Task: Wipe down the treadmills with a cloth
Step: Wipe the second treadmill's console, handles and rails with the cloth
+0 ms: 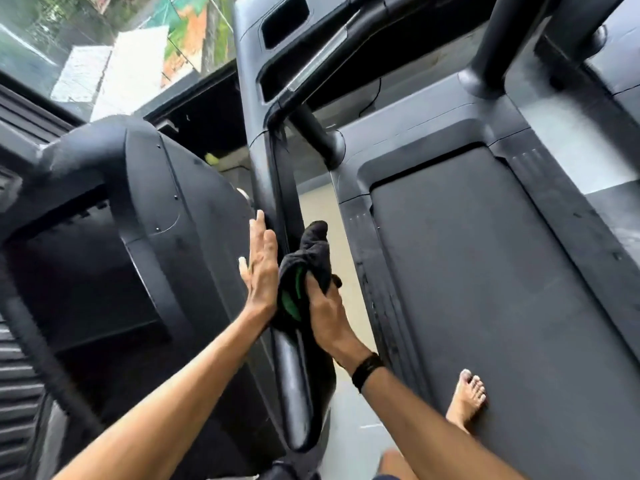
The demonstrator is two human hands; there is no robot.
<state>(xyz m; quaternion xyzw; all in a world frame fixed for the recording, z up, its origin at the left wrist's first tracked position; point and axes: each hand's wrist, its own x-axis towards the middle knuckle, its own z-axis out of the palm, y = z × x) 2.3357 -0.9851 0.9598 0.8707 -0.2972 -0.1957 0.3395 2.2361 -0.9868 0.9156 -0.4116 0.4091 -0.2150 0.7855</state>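
Your right hand [325,313] bunches the dark cloth [306,271] against the treadmill's handrail [294,375], mid-wipe, while your left hand [261,271], fingers straight, braces flat on the console side [194,237]. Next move likely calls for drawing the cloth along the rail.

Boxed in: console panel [194,216] against left hand [259,268], handrail [294,386] under right hand [327,315]. Open floor gap [332,237] just right; bare belt [502,271] beyond.
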